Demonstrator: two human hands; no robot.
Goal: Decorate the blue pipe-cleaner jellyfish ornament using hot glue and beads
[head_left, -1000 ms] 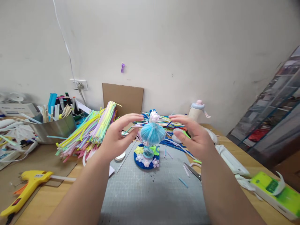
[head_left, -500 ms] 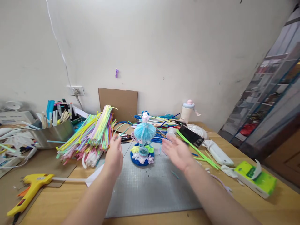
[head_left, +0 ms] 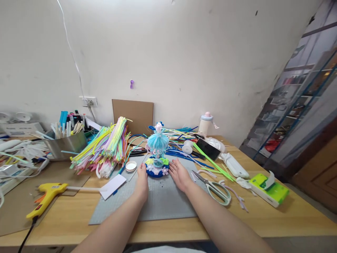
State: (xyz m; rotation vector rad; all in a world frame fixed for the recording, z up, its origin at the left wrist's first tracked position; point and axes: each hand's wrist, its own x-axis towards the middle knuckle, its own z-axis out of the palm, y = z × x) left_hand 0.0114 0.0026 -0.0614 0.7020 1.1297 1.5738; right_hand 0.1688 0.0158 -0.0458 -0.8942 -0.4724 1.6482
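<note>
A small pipe-cleaner figure [head_left: 157, 144] with fluffy light-blue hair and a pink top stands on a round blue base [head_left: 157, 172] trimmed with small flowers, at the back of a grey cutting mat [head_left: 160, 202]. My left hand [head_left: 142, 177] lies flat on the mat at the base's left side, fingers stretched out. My right hand [head_left: 179, 175] lies flat at the base's right side, fingers likewise stretched out. Both hands touch or nearly touch the base and hold nothing.
A heap of pastel pipe cleaners [head_left: 105, 147] lies left of the figure, with a metal tub of pens [head_left: 65, 142] behind it. A yellow glue gun [head_left: 46, 198] is at the front left. Scissors [head_left: 216, 188], a phone [head_left: 208, 149], a bottle [head_left: 205, 123] and a green packet [head_left: 268, 189] are on the right.
Both hands have come down from around the figure's fluffy head and now rest flat on the mat on either side of the base. The view has pulled back.
</note>
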